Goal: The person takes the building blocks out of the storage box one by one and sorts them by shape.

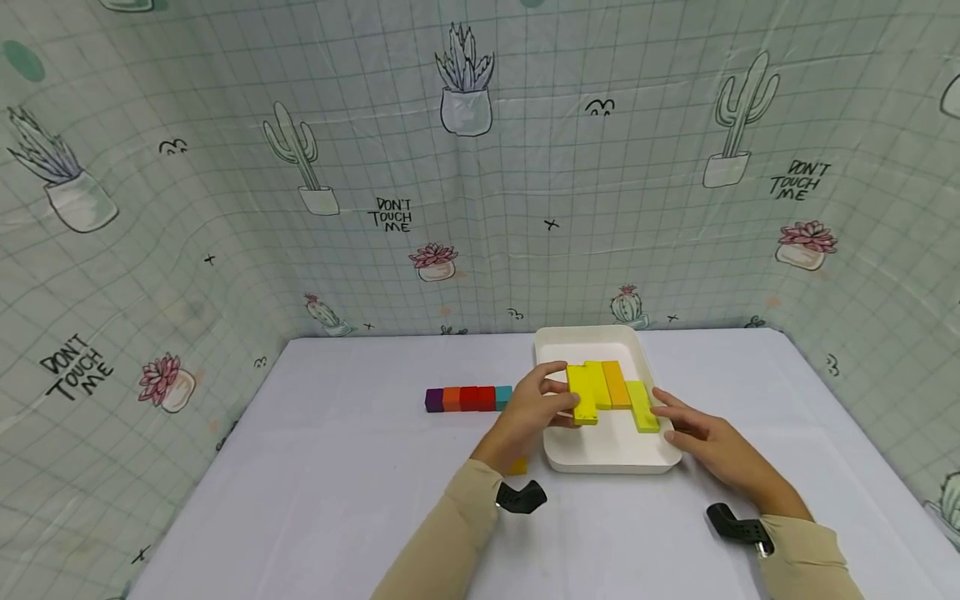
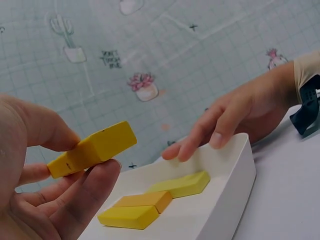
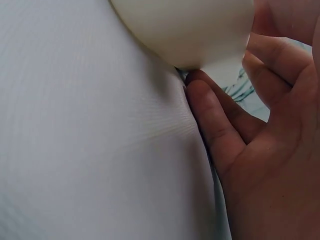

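Observation:
My left hand [image 1: 528,412] pinches a yellow block [image 2: 97,147] with a stepped outline between thumb and fingers, raised over the left part of a white tray [image 1: 607,454]. Inside the tray lie a yellow block [image 2: 129,217], an orange block [image 2: 145,200] beside it, and a lime-yellow block [image 2: 182,184] nearer the right wall. On the tray's right side, my right hand [image 1: 712,446] holds the wall. Some of its fingertips reach over the rim in the left wrist view, while others touch low on the outside in the right wrist view.
A row of coloured cubes [image 1: 468,399], purple, orange, red and teal, stands on the white table [image 1: 337,483] left of the tray, partly behind my left hand. An orange-yellow piece [image 1: 518,467] peeks out beside my left wrist. A patterned cloth [image 1: 510,183] hangs around the table.

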Motion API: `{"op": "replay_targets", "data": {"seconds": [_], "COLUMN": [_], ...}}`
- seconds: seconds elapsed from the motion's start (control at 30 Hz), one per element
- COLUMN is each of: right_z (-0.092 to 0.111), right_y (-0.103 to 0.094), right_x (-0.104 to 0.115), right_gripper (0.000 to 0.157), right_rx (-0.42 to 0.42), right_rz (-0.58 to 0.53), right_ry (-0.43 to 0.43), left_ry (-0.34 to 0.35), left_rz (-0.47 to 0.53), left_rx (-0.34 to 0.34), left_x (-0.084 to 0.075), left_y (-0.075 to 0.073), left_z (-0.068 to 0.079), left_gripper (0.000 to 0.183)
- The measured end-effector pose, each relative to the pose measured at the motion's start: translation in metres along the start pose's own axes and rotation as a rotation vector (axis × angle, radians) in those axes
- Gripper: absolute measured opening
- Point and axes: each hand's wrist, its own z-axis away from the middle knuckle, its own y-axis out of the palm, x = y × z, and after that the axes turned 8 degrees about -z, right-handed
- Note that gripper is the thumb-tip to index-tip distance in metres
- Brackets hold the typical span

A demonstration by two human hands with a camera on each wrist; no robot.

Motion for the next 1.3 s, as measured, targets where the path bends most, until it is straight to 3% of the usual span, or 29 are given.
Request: {"op": "replay_targets", "data": {"seconds": [0.47,0.67,0.77,1.1,1.3], "right_z": [-0.001,0.003,0.003,0.002,0.002], "right_y": [-0.006,-0.006,-0.005,-0.008,-0.007], "right_x": [0.007,0.007,0.007,0.006,0.002], "right_gripper": [0.046,0.046,0.046,0.052,0.050], "right_rx": [0.027,0.032,0.042,0.056,0.076], "right_rz": [0.086,0.041,0.020,0.085,0.011], "right_ry": [0.025,-0.005,-0.027,0.022,-0.017], "left_ry": [0.040,0.045,0.054,0.081,0.080], "left_rz": [0.064,0.084,0.094,0.128,0.103], "left_rx": [0.062,0.066,0.057,0.020,-0.035], "left_x": [0.002,0.006,0.011,0.027,0.031], "left_y": [-0.024,-0.033,-0.039,-0.069,-0.089], "left_z": [0.025,0.033,0.036,0.041,0.047], "left_gripper": [0.055,0.056,0.056,0.059,0.058]}}
